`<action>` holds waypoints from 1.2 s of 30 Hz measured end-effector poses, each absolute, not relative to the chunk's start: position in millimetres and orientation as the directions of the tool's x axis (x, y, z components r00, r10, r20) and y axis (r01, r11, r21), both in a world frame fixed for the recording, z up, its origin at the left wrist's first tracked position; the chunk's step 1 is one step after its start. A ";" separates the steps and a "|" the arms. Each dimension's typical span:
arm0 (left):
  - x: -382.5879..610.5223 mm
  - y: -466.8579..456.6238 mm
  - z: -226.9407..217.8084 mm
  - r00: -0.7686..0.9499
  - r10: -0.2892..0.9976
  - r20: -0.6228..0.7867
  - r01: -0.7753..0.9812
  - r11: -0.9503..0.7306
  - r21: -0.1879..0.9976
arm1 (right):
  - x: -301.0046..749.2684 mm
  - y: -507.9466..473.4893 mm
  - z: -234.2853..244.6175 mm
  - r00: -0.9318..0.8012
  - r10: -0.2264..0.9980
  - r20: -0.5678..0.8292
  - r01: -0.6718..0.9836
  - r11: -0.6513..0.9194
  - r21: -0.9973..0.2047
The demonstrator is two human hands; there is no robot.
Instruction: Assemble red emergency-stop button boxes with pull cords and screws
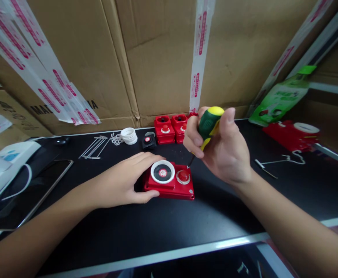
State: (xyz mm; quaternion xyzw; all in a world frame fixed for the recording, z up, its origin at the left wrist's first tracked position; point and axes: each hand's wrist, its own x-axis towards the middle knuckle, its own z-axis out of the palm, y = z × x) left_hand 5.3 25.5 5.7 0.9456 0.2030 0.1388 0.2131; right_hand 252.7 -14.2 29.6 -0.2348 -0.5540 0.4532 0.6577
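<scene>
On the black table sits a red alarm-type box (169, 189) with a white ring around a dark disc and a small red dome. My left hand (128, 177) is closed around its left end, thumb at the front and fingers behind. A screwdriver (208, 124) with a green and yellow handle is gripped in my right hand (229, 150). It is tilted, and its dark shaft points down to a screw at the box's far right corner. Whether the tip sits in the screw head is too small to tell.
Behind stand more red boxes (164, 131), a small black part (149, 141), stacked white rings (129, 136) and metal rods (94, 147). A phone (31, 195) lies left. At right are a green bottle (283, 96), another red unit (290, 135) and a hammer-like rod (263, 166). Cardboard (163, 58) walls the back.
</scene>
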 end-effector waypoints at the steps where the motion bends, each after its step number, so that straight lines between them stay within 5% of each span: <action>1: 5.0 25.5 5.4 0.879 0.445 0.174 0.327 -0.826 0.458 | 252.8 -14.0 29.3 -0.017 0.859 0.512 -0.323 0.480 -0.816; 36: 5.4 26.1 4.6 0.882 0.447 0.150 0.348 -0.832 0.432 | 252.3 -16.0 29.2 -0.085 0.877 0.472 -0.336 0.421 -0.843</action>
